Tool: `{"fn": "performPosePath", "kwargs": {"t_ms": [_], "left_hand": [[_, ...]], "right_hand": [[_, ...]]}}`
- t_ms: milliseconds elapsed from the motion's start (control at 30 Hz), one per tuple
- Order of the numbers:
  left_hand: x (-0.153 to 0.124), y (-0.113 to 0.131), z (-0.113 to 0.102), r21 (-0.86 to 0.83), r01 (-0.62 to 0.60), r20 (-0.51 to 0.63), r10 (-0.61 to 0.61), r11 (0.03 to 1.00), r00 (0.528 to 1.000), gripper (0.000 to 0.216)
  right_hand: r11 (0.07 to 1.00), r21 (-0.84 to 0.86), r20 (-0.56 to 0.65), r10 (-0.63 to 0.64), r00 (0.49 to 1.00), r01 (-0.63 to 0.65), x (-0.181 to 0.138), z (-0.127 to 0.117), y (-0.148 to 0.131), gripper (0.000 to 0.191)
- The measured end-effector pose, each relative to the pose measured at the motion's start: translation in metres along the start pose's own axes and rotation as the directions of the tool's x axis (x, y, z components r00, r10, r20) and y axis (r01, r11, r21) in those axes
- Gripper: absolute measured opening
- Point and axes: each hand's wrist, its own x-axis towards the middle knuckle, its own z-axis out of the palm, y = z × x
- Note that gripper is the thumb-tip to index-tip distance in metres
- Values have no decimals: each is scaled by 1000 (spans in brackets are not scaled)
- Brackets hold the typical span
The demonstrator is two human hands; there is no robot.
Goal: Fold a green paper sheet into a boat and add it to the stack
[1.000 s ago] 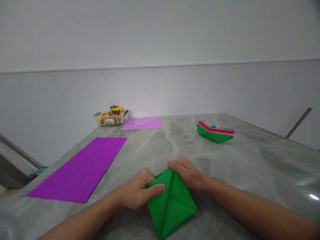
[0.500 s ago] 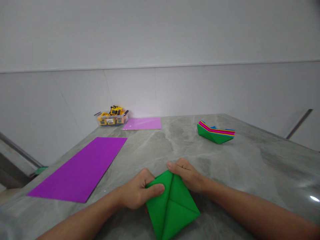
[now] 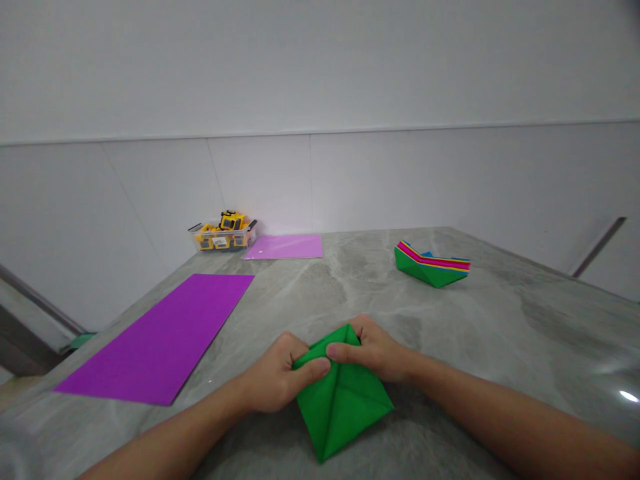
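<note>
Folded green paper (image 3: 343, 400), diamond-shaped, lies on the grey surface (image 3: 500, 333) right before the person, long axis running away from them. Left hand (image 3: 280, 380) and right hand (image 3: 373, 350) both pinch its far corner, thumbs meeting. Clear tub (image 3: 223, 239) at far left holds yellow toy trucks.

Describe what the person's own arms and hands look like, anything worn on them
Both arms are bare from the frame's lower edge to the wrist: no sleeves show. The left hand and right hand wear no gloves, and no rings, watch, bracelets or markings are visible. Fingernails look short and unpainted.
</note>
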Motion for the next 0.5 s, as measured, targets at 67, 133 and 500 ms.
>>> {"fn": "performPosePath", "kwargs": {"t_ms": [67, 133, 500], "left_hand": [[2, 1, 0, -24, 10, -81, -12, 1000, 997, 50], [2, 3, 0, -35, 22, -132, -27, 999, 991, 47], [6, 6, 0, -218, -13, -497, -100, 976, 862, 30]], "right_hand": [[1000, -13, -15, -9, 1000, 9, 0, -1, -2, 46], [1000, -22, -24, -18, 1000, 17, -1, -2, -3, 46], [989, -98, -246, -130, 960, 109, 2, -2, 0, 51]]}}
